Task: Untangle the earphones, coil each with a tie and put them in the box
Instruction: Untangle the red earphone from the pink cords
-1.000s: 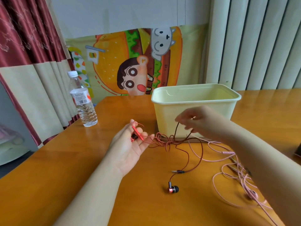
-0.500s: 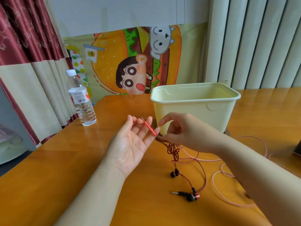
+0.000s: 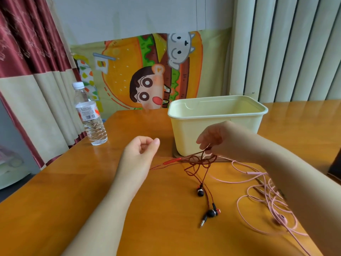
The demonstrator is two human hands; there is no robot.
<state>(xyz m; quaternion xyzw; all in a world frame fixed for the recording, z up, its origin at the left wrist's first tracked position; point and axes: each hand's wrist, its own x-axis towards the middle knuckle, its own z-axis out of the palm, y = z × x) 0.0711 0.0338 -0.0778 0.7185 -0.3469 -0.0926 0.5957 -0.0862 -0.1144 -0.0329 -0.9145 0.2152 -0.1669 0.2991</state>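
Note:
The red earphones (image 3: 198, 163) hang in a tangle in front of the pale yellow box (image 3: 217, 109). Their two black buds (image 3: 200, 192) and the jack (image 3: 203, 221) lie on the table. My right hand (image 3: 219, 139) pinches the top of the red tangle just before the box wall. My left hand (image 3: 140, 154) is to the left with its fingers curled. The red cord with its inline remote (image 3: 172, 160) stretches from the tangle in under that palm. The pink earphones (image 3: 262, 189) lie in loose loops at the right, partly under my right forearm.
A water bottle (image 3: 90, 117) stands at the table's left edge, near the curtain. A dark object (image 3: 335, 167) shows at the right border. The box stands on a thin brown pad (image 3: 174, 151). Bare wooden tabletop (image 3: 73, 191) lies at the near left.
My right hand has drawn the red tangle rightward, away from my left hand, stretching the cord between them. My left hand's fingers have curled in from open.

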